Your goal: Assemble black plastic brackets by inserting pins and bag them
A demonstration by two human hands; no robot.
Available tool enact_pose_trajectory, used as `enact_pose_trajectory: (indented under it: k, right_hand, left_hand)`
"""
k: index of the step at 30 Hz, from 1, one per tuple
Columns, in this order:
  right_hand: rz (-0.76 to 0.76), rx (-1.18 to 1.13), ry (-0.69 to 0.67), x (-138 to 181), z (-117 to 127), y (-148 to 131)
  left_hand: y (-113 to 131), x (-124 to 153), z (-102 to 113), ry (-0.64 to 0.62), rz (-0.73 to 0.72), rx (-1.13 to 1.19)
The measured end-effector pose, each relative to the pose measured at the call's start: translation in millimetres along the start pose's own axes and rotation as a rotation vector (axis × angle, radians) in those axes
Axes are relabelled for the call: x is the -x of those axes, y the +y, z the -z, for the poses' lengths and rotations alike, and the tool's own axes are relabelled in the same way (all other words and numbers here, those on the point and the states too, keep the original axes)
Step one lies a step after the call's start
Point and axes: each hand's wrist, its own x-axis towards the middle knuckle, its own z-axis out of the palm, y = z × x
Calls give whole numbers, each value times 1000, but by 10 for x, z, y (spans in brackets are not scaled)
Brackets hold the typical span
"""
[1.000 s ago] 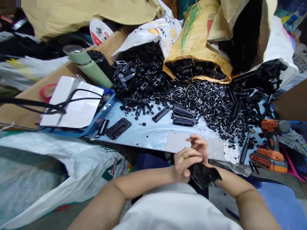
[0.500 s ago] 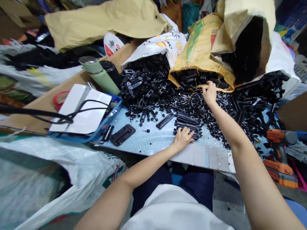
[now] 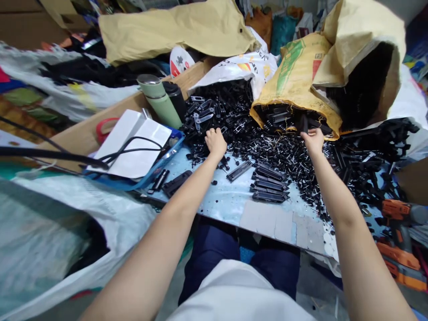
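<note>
My left hand (image 3: 216,141) is at the near edge of a heap of slotted black plastic links (image 3: 203,117), its fingers curled down among them; whatever they grip is hidden. At the mouth of a yellow woven sack (image 3: 284,78), my right hand (image 3: 313,140) pinches a dark, long black plastic part (image 3: 303,123) that stands upright. More long black parts show inside the sack. Between my arms, a row of long black plastic housings (image 3: 270,183) lies side by side on the blue tabletop (image 3: 230,203), and a single housing (image 3: 239,171) lies to their left.
Small black pieces with metal pins (image 3: 284,149) spread below the sacks. On the left stand a blue tray (image 3: 133,182) with a white box and cables, and a green flask (image 3: 159,100). An orange cordless drill (image 3: 397,223) is at the right edge. Another open sack (image 3: 361,53) leans behind.
My left hand has left the row of housings and moved up and left to the heap of links. My right hand now holds a black part at the sack mouth. The view has shifted.
</note>
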Motion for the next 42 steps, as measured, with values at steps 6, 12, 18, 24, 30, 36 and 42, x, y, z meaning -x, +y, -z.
enact_pose_trajectory:
  k: [6,12,18,24,30,36,42]
  right_hand:
    - [114,-105,-144,1321,699,636]
    - [255,295,-95,2454,1142,1204]
    - [491,589,-324,2759,980,1220]
    - [749,540,-651,2472,847,974]
    - [875,238,-955,2517,480,615]
    - [280,-291,-958,2397,391,654]
    - [-265,-771,-910,2496,294,547]
  left_hand:
    - [-62,-92,44,-130,-101,-112]
    - [-137,45,104,108,-61,104]
    - [7,764,234,272,-331,397]
    - [238,2277,325,-324,-1008,373]
    - [242,2421,420,-412,-770,333]
    - [107,2118,665,-527,-517,626]
    - [257,2303,685,-828,-336,927]
